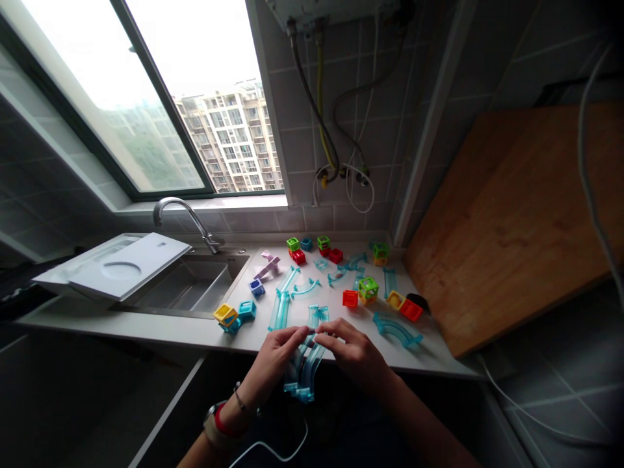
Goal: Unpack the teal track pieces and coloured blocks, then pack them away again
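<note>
Translucent blue toy track pieces [312,369] hang over the counter's front edge, between my two hands. My left hand [279,356] is closed, pinching them at the upper left with thumb and fingers. From the other side, my right hand [351,350] closes its fingertips on their upper right. The fingertips of both hands almost meet there. Just beyond, another clear blue track piece [318,313] lies on the counter; whether it joins the held ones is hidden by my fingers. Straight blue track [279,311] lies to the left, and a curved blue piece [397,330] to the right.
Coloured cube blocks stand around: yellow [225,314], red [350,298], green [368,287]. Pink pieces [268,265] lie near the sink [207,289], partly covered by white panels [129,263]. A wooden board [526,221] leans at the right. A white cable [273,448] hangs below.
</note>
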{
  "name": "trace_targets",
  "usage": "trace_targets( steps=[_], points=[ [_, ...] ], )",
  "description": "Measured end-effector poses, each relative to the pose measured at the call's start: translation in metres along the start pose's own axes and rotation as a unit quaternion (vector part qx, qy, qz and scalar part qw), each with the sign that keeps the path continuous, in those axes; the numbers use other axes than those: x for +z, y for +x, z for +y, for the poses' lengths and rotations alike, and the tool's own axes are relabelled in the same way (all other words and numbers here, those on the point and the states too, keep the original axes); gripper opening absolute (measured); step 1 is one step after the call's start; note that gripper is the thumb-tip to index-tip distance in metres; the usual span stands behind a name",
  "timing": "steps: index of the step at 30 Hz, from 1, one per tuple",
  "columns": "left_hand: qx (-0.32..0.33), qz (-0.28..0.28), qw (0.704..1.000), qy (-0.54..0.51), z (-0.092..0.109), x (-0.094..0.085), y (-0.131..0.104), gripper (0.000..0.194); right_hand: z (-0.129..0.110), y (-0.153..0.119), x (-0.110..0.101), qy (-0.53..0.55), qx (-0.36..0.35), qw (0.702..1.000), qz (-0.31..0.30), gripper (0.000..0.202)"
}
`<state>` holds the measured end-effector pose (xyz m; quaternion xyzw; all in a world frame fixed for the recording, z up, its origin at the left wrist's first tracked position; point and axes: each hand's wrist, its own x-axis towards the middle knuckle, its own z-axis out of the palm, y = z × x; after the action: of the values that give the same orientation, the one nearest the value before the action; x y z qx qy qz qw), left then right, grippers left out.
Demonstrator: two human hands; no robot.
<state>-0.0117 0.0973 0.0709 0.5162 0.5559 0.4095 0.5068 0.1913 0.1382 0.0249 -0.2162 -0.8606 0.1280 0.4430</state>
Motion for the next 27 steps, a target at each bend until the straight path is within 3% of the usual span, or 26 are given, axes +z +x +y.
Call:
trace_targets(
  steps=[7, 16, 22, 27],
  points=[
    [-0.008, 0.033, 0.999, 0.009, -0.002, -0.004, -0.003, 0.041, -0.007, -0.001, -0.01, -0.037, -0.001, 0.999, -0.007, 0.028],
    [-0.003, -0.004, 1.0, 0.024, 0.004, -0.001, -0.005, 0.041, -0.006, -0.001, -0.005, -0.012, -0.001, 1.0, -0.003, 0.028],
    [-0.064, 0.054, 0.996, -0.033, -0.002, -0.006, -0.003, 0.051, -0.007, -0.005, -0.005, -0.027, 0.009, 0.999, 0.013, 0.031],
    [-0.103, -0.025, 0.993, -0.051, -0.002, -0.015, -0.004, 0.056, 0.001, -0.006, -0.012, 0.003, 0.002, 1.0, 0.011, 0.035]
  ],
)
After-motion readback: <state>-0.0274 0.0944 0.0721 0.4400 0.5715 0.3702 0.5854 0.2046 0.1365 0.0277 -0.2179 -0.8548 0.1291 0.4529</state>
